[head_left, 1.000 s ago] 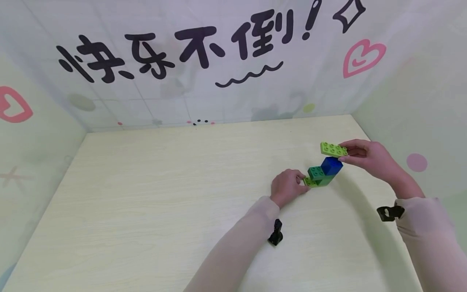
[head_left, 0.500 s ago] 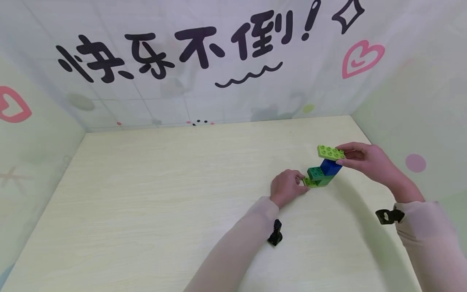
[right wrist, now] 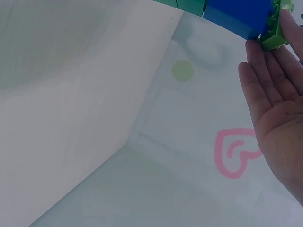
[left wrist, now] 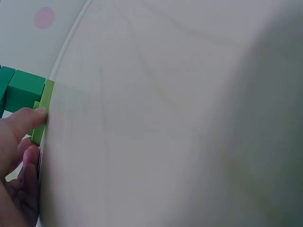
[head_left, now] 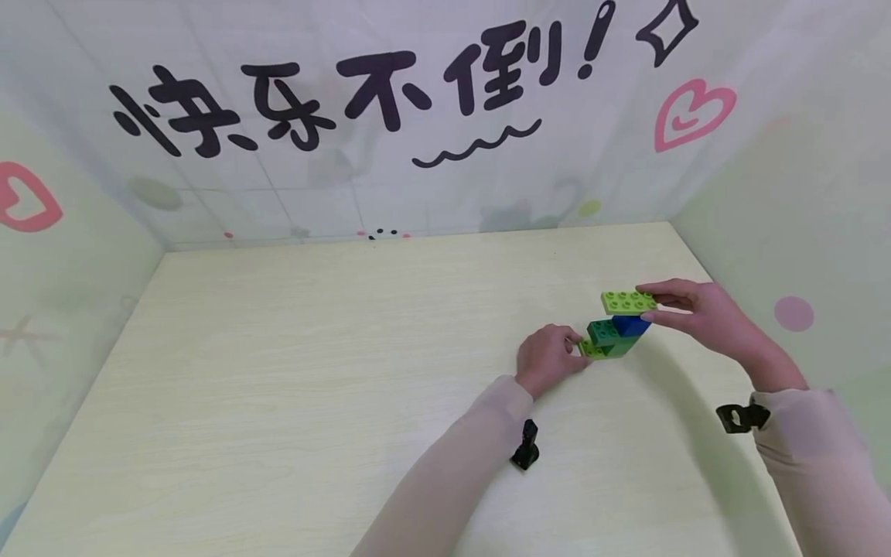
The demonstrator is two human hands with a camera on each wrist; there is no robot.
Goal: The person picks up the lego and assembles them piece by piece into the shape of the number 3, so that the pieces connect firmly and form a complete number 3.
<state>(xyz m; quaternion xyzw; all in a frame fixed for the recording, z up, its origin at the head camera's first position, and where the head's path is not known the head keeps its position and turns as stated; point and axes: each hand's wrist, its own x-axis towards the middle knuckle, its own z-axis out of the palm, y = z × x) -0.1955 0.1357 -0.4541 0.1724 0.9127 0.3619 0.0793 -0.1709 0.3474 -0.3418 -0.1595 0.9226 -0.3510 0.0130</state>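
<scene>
A small stack of toy building bricks stands on the table's right side. Its base is a light green brick (head_left: pixel 592 350), with a dark green brick (head_left: pixel 602 333) above it and a blue brick (head_left: pixel 629 325) at the top right. My left hand (head_left: pixel 547 358) pinches the base brick's left end between thumb and fingers, as the left wrist view also shows. My right hand (head_left: pixel 703 317) holds a flat lime-green eight-stud brick (head_left: pixel 626 302) by its right end, studs up, right over the blue brick. In the right wrist view, the lime brick (right wrist: pixel 274 33) lies against the blue brick (right wrist: pixel 239 16).
The pale wooden table (head_left: pixel 313 371) reaches back to a white wall sheet (head_left: pixel 383 186) with black lettering and a pink heart. Side panels border it left and right. A black clip-like mount (head_left: pixel 527 445) sits at the left cuff, another black mount (head_left: pixel 743 418) at the right.
My right hand has lowered the lime brick and shifted slightly left, so it now covers most of the blue brick's top. The left hand and the stack have stayed in place.
</scene>
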